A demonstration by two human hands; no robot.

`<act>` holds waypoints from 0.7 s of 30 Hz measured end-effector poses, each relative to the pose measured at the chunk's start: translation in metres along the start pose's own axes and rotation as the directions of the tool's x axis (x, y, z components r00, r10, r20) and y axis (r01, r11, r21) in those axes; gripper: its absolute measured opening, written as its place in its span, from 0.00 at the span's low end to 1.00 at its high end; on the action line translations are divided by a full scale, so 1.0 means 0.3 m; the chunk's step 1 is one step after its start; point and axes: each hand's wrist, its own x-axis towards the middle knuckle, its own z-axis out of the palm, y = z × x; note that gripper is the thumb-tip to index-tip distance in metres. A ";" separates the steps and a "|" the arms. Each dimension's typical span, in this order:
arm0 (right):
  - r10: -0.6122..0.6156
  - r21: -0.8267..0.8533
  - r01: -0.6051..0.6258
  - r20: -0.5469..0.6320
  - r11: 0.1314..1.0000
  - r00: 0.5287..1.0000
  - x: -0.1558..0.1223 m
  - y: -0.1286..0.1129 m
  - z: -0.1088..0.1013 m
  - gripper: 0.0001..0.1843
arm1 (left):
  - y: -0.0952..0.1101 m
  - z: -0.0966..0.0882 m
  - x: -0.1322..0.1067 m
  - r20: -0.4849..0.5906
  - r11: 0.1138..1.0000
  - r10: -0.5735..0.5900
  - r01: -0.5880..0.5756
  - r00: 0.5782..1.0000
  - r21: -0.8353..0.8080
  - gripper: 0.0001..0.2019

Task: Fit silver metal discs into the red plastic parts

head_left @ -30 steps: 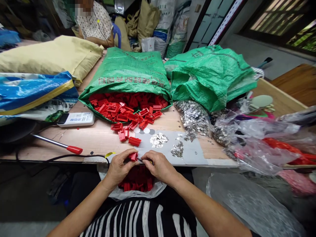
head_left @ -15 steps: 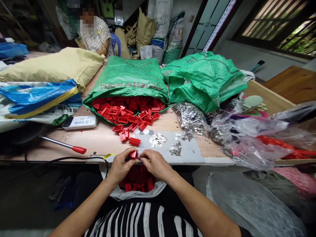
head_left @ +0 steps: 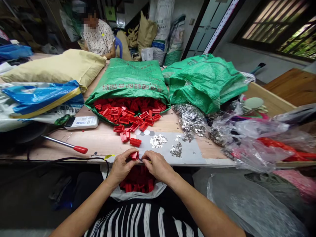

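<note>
My left hand (head_left: pixel 122 166) is closed on a small red plastic clip (head_left: pixel 134 155) at the table's front edge. My right hand (head_left: pixel 158 165) pinches a thin metal piece (head_left: pixel 140 160) against that clip. Below my hands, a clear bag on my lap (head_left: pixel 138 192) holds many red clips. Several loose red clips (head_left: pixel 128 131) lie on the table just beyond my hands, spilling from an open green sack (head_left: pixel 129 79). Small heaps of shiny metal pieces (head_left: pixel 158 141) lie on a grey sheet (head_left: pixel 195 153).
A second green sack (head_left: pixel 204 80) and clear bags of metal parts (head_left: pixel 192 118) sit to the right. A white remote (head_left: pixel 82 122), a red-handled tool (head_left: pixel 65 144), a black cable (head_left: pixel 74 159) and blue and tan sacks lie left. Another person (head_left: pixel 97 33) sits at the far end.
My hands have stayed together at the table edge on the red clip, with only slight finger movement. The view has tilted a little.
</note>
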 end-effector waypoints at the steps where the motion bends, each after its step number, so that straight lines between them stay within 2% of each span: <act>1: 0.007 -0.027 -0.007 0.008 1.000 1.000 0.002 -0.005 0.002 0.04 | 0.002 0.001 -0.001 -0.001 1.000 0.000 0.000 1.000 0.002 0.16; 6: 0.052 -0.212 -0.051 0.000 0.976 0.999 0.004 -0.040 0.024 0.07 | 0.006 0.010 0.000 -0.022 1.000 -0.007 0.008 1.000 0.030 0.16; 10: 0.043 -0.223 -0.043 -0.008 0.974 0.999 -0.012 -0.039 0.041 0.08 | 0.016 0.006 0.003 -0.012 0.999 -0.008 0.008 1.000 0.042 0.15; 13: 0.000 -0.142 -0.004 -0.031 0.990 1.000 -0.028 -0.017 0.045 0.09 | 0.033 -0.002 -0.005 -0.011 0.999 -0.002 0.002 1.000 0.032 0.14; 17: -0.058 0.094 0.068 -0.103 0.993 0.993 -0.048 -0.001 0.035 0.09 | 0.062 -0.010 -0.029 -0.045 0.999 -0.031 0.029 0.998 -0.038 0.13; 21: -0.079 0.322 0.084 -0.029 0.943 0.996 -0.068 -0.013 0.014 0.10 | 0.106 -0.011 -0.044 -0.117 0.951 -0.124 0.085 0.985 -0.297 0.16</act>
